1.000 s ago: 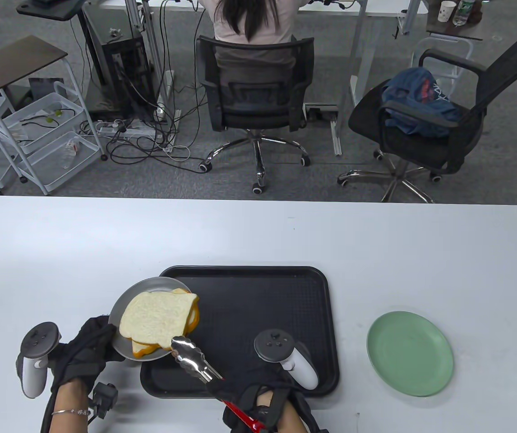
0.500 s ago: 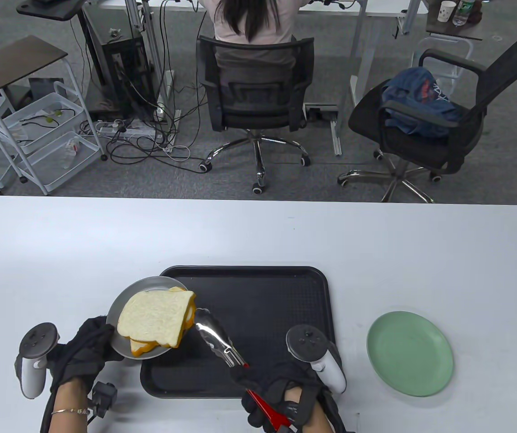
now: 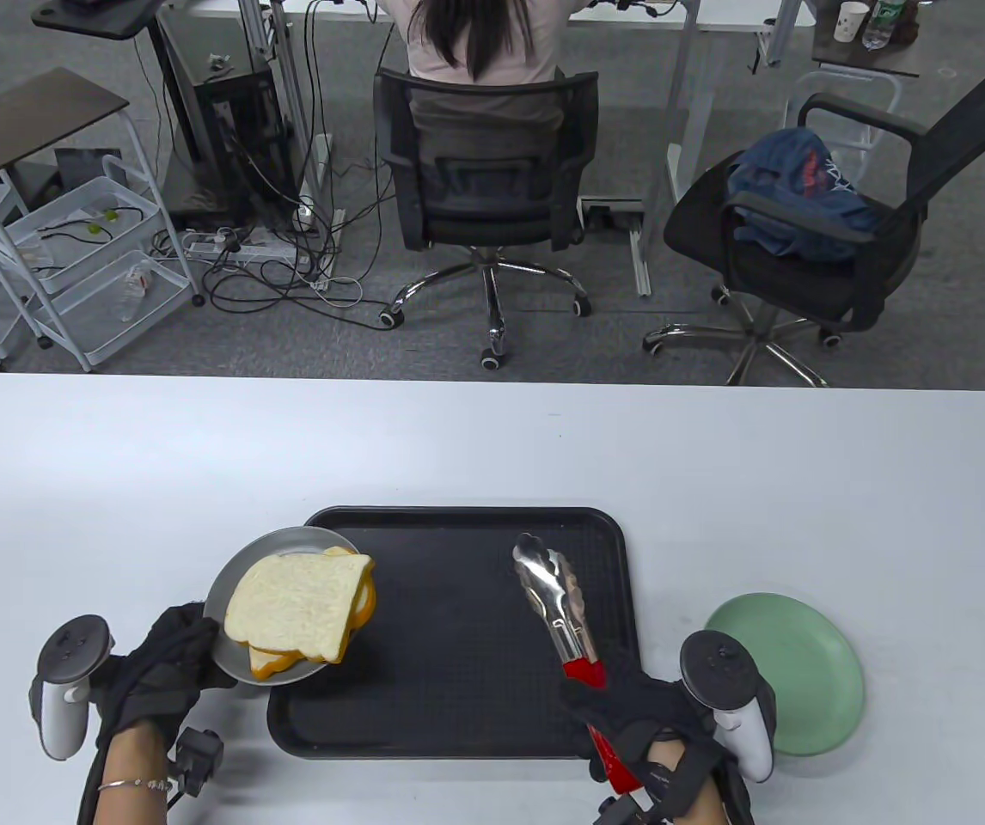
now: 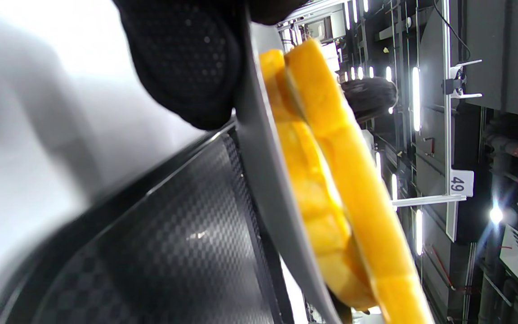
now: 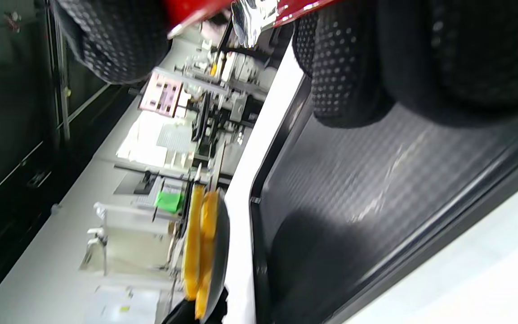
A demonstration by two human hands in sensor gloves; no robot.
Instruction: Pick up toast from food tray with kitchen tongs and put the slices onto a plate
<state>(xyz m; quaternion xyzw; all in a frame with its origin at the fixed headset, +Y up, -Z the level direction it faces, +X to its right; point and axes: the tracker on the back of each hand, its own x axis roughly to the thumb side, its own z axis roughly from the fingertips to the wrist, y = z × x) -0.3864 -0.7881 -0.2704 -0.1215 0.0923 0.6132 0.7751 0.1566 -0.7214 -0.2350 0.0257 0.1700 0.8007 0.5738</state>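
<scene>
Two toast slices (image 3: 299,601) with orange crusts (image 4: 331,157) lie stacked on a grey plate (image 3: 230,576), which my left hand (image 3: 187,640) holds by its near-left rim, above the left edge of the black tray (image 3: 458,696). A gloved finger (image 4: 187,67) presses the plate's underside (image 4: 263,180). My right hand (image 3: 630,718) grips the red handle of the metal tongs (image 3: 553,593), fingers (image 5: 344,67) curled round it. The tong heads hang over the tray's right part with nothing between them. The toast (image 5: 200,247) stands far off in the right wrist view.
A green plate (image 3: 802,679) sits on the white table (image 3: 492,447) right of the tray, partly hidden by my right hand's tracker (image 3: 729,696). Office chairs and a seated person are beyond the far table edge.
My right hand has carried the tongs rightwards across the tray, away from the toast. The slices stay on the grey plate. The left hand has hardly moved.
</scene>
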